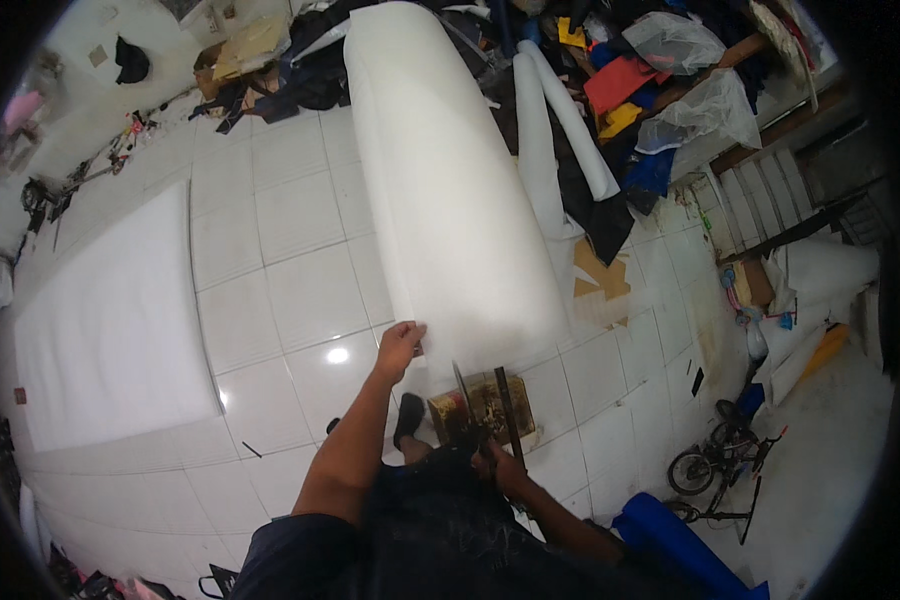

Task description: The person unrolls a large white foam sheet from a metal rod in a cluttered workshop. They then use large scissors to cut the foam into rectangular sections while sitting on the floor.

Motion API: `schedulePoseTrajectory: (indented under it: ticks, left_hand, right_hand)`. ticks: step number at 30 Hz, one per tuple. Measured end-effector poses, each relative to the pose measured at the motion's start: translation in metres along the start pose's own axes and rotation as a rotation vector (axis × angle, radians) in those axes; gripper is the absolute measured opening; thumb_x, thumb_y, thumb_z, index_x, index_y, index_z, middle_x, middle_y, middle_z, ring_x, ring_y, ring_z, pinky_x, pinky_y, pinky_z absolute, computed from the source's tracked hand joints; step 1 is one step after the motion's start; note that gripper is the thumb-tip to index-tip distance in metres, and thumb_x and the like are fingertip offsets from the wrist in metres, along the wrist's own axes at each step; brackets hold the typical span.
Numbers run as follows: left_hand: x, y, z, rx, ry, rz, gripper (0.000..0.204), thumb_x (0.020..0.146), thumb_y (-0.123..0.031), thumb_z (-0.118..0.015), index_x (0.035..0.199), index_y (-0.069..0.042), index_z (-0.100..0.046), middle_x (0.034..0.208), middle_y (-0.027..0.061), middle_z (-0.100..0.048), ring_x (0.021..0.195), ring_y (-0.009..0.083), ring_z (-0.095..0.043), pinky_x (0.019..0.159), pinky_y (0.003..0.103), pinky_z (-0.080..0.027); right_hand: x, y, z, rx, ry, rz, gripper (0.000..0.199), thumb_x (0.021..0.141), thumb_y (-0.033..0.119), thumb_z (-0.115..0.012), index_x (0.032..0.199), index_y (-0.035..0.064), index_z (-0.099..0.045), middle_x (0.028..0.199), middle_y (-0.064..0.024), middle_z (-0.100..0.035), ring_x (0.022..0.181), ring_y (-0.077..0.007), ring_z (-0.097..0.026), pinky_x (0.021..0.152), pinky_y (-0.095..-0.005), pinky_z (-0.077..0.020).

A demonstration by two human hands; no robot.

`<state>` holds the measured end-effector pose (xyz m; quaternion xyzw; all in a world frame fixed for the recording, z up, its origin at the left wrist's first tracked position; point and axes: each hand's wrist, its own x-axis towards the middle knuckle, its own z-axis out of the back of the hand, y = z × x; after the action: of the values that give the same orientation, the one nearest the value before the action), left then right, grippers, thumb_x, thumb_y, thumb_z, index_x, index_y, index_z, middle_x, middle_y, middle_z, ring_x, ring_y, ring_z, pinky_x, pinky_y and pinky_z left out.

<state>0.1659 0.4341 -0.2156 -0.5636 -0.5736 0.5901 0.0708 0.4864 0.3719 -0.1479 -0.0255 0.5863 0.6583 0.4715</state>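
Centrally, a broad white roll [450,200] of soft-looking sheet material lies lengthwise on the pale tiled floor [295,300], its near end just in front of the person. Left hand [401,350]: fingers closed on the near left corner of the white roll, arm extended. Right hand [500,466]: close to the body, below the roll's near end, gripping what looks like a pair of large shears [461,388]; its two long members stand apart and point away from the person. Handle detail too dark to read. Behind the shears, a worn brown and yellowish box-like object [485,402] sits on the floor; exact kind cannot be told. Dark shoe [408,414] just left of it.

Surroundings: flat white sheet [120,330] spread on the floor at left, well apart from the roll. Far right, narrow pale rolls [582,125] beside a mixed heap of scraps [620,85]. Torn brown cardboard [602,272] nearer. Lower right, a small bicycle [727,462] and a blue roll [670,535].
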Motion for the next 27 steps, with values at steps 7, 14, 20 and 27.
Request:
schedulePoseTrajectory:
  ticks: [7, 14, 20, 27]
  left_hand:
    - [-0.002, -0.012, -0.002, -0.008, 0.018, -0.086, 0.018, 0.091, -0.018, -0.065, 0.093, -0.001, -0.062, 0.073, -0.0009, -0.056, 0.062, 0.0087, -0.052, 0.062, 0.026, -0.049]
    - [-0.005, -0.008, 0.005, -0.036, -0.017, -0.090, 0.018, 0.091, -0.019, -0.065, 0.095, -0.002, -0.062, 0.076, 0.0005, -0.058, 0.065, 0.0100, -0.055, 0.063, 0.027, -0.050]
    - [-0.012, -0.009, 0.017, -0.004, -0.029, -0.135, 0.018, 0.091, -0.020, -0.065, 0.092, -0.003, -0.062, 0.077, 0.0012, -0.059, 0.067, 0.0106, -0.056, 0.064, 0.028, -0.050]
    - [-0.016, -0.028, 0.027, -0.052, 0.037, -0.123, 0.018, 0.090, -0.017, -0.066, 0.092, 0.000, -0.061, 0.076, 0.0026, -0.060, 0.065, 0.0115, -0.057, 0.062, 0.027, -0.051]
  right_hand:
    - [-0.021, 0.010, -0.006, -0.132, 0.139, -0.018, 0.051, 0.094, 0.038, -0.060, 0.130, 0.0046, -0.045, 0.094, -0.0130, -0.060, 0.089, -0.0216, -0.059, 0.079, -0.0358, -0.0458]
    - [-0.041, 0.015, 0.004, -0.322, -0.058, 0.032, 0.042, 0.086, 0.038, -0.070, 0.109, 0.0048, -0.056, 0.089, -0.0135, -0.065, 0.083, -0.0266, -0.064, 0.075, -0.0384, -0.0485]
    - [0.012, 0.087, 0.050, -0.387, -0.267, 0.238, 0.039, 0.082, 0.038, -0.073, 0.100, 0.0054, -0.060, 0.082, -0.0137, -0.066, 0.077, -0.0307, -0.065, 0.069, -0.0402, -0.0502]
    - [0.131, 0.192, 0.077, -0.424, -0.480, 0.367, 0.042, 0.085, 0.039, -0.070, 0.098, 0.0017, -0.055, 0.077, -0.0165, -0.064, 0.075, -0.0360, -0.064, 0.068, -0.0422, -0.0491]
